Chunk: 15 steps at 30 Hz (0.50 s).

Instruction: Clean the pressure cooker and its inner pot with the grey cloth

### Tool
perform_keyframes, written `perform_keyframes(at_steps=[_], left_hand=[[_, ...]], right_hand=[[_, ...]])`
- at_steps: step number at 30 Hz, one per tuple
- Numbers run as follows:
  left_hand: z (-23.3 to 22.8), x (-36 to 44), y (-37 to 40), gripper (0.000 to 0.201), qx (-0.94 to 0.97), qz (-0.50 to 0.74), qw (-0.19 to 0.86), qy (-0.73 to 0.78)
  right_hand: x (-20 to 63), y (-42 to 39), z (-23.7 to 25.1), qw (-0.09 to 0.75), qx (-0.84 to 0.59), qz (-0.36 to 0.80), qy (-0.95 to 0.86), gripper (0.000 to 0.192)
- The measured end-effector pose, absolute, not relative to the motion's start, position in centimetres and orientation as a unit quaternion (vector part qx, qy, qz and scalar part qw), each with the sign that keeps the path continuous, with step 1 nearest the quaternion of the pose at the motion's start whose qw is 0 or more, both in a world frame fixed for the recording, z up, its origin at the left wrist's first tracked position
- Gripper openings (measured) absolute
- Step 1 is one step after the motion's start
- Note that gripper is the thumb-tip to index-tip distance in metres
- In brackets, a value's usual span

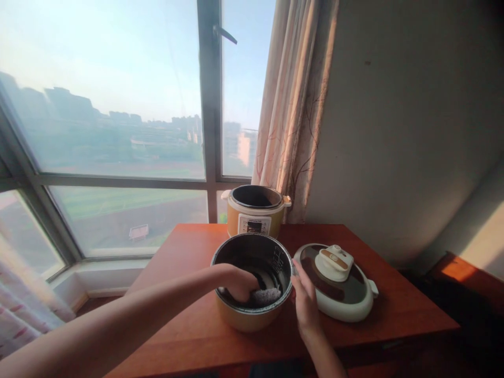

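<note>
The inner pot (248, 316) of an electric pressure cooker stands near the middle of the table, black inside with pale level marks on its wall. My left hand (241, 284) reaches down into it, fingers closed on a greyish cleaning cloth (268, 295) against the inside near the front right; the fingertips are partly hidden. At the pot's right side, my right hand (305, 296) grips the rim, thumb and fingers at the edge. Just to the right lies the cooker's lid (356, 310), cream-rimmed with a dark top and a knob.
Behind the pot stands the cooker body (232, 218), open at the top, with a control panel facing me. Everything rests on a reddish-brown wooden table (169, 286). A window (118, 105), a curtain (293, 100) and a plain wall (394, 131) border it.
</note>
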<state>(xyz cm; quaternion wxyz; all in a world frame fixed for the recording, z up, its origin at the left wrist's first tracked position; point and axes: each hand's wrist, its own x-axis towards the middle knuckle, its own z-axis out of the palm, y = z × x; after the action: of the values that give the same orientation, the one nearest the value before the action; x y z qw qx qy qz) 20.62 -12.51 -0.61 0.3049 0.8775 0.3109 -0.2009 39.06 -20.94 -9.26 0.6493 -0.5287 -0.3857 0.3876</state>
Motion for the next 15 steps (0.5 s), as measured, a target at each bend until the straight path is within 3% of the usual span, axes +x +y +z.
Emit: perform_keyframes(at_steps=[4,9,12,15], left_hand=[[-0.8,22.2,-12.6,0.03,0.841,-0.167,0.369,0.359],[-1.3,24.7,-12.8,0.031,0.753,0.042,0.481,0.447],[-0.9,25.0,-13.0,0.031,0.769,0.033,0.455,0.447],[0.0,23.9,-13.5,0.034,0.839,-0.062,0.386,0.379]], right_hand=[[39.3,-20.7,-9.6,0.658,-0.521,0.378,-0.391,0.074],[39.5,-20.6,-9.3,0.674,-0.495,0.402,-0.373,0.067],[39.6,-20.7,-9.0,0.669,-0.499,0.41,-0.368,0.065],[39.9,-20.4,-8.9,0.664,-0.504,0.419,-0.359,0.068]])
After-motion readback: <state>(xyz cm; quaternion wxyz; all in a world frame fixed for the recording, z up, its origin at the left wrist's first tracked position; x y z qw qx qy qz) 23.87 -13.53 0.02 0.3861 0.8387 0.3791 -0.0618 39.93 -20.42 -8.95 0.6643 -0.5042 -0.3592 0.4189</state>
